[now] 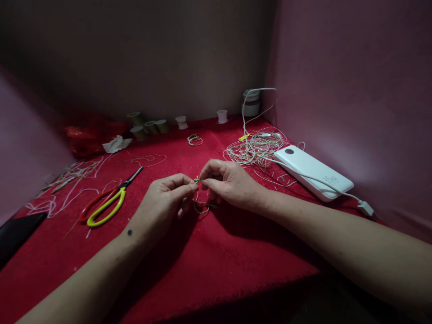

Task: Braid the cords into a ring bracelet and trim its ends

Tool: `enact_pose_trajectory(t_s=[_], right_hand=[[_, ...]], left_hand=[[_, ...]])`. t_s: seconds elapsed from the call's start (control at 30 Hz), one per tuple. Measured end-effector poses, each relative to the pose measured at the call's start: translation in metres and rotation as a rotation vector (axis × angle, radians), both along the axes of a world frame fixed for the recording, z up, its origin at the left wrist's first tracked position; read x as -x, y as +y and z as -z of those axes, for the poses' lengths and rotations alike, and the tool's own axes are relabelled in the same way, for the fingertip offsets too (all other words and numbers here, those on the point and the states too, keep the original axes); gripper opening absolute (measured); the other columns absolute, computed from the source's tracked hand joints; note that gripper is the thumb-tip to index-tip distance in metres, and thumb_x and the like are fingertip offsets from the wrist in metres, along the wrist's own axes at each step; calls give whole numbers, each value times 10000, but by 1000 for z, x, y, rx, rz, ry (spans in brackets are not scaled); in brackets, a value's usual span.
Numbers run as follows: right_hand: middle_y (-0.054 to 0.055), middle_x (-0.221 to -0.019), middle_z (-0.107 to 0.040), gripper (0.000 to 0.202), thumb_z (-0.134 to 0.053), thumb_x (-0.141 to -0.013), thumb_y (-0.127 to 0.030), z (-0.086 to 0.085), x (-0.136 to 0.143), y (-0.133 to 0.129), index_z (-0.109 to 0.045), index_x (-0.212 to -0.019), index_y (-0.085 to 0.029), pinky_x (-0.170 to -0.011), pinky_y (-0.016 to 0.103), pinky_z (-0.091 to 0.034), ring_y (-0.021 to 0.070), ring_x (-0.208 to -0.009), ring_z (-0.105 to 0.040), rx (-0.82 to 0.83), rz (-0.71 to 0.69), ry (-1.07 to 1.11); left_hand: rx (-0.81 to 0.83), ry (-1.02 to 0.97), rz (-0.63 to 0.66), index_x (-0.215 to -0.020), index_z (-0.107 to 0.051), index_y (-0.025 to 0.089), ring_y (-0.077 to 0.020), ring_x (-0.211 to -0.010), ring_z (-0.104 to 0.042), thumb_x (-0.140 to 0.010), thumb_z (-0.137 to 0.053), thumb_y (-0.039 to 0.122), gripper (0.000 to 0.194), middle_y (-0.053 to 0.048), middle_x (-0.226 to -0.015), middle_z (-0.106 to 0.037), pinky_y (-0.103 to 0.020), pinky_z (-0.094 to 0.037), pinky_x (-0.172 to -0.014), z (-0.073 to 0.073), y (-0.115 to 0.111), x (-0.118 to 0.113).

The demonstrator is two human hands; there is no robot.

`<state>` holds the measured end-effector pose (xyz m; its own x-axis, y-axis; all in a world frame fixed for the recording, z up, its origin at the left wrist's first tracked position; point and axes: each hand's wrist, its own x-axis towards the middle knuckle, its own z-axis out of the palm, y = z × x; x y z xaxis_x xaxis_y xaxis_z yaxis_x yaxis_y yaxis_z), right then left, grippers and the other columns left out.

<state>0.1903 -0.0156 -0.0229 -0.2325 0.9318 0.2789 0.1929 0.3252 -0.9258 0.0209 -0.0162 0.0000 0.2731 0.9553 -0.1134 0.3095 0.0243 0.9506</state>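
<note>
My left hand and my right hand meet above the middle of the red cloth. Between their fingertips is a small green-and-white knotted cord, its loop hanging below the fingers. Thumb and forefinger of the left hand pinch the knot from the left. On the other side, the right thumb and forefinger pinch the cord close to the knot. The fine strands at the fingertips are too small to make out. Scissors with one red and one yellow handle lie left of the left hand, blades pointing away.
A tangle of cords lies beyond my right hand, beside a white power bank with a cable. Loose threads cover the left side. Several spools line the back, near a red plastic bag. A finished-looking cord loop lies mid-table.
</note>
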Motion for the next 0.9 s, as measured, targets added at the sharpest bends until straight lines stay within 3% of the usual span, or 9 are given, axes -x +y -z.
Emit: enact_pose_trajectory(t_s=[0.23, 0.47, 0.6, 0.9], right_hand=[[-54, -539, -544, 23, -550, -783, -146, -2, -1, -1, -568, -796, -152, -394, 174, -392, 70, -420, -512, 92, -44, 46], [-63, -469, -553, 61, -523, -815, -109, -1, 1, 1, -548, -804, -164, -338, 152, -387, 70, -349, -504, 268, -102, 137], [-54, -482, -564, 123, -508, -801, -45, -2, 2, 2, -587, -795, -139, -334, 144, -394, 58, -353, -498, 306, -113, 94], [-44, -515, -571, 148, -474, -861, -115, -4, 3, 0, -570, -751, -143, -299, 150, -386, 54, -332, -478, 317, -105, 96]], left_hand=[[-66, 121, -45, -622, -569, 170, -84, -417, -408, -778, -627, 375, 264, 32, -471, -524, -208, -305, -434, 1, -2, 0], [-358, 333, -27, -693, -623, 171, -155, -598, -556, -787, -592, 385, 235, -17, -637, -628, -257, -414, -567, 5, -3, -1], [-378, 376, 7, -699, -628, 168, -170, -600, -562, -806, -546, 416, 283, -36, -643, -638, -277, -419, -576, 7, -1, 0], [-456, 485, 35, -750, -647, 170, -189, -602, -598, -817, -511, 419, 291, -55, -672, -667, -295, -437, -597, 9, -2, 0]])
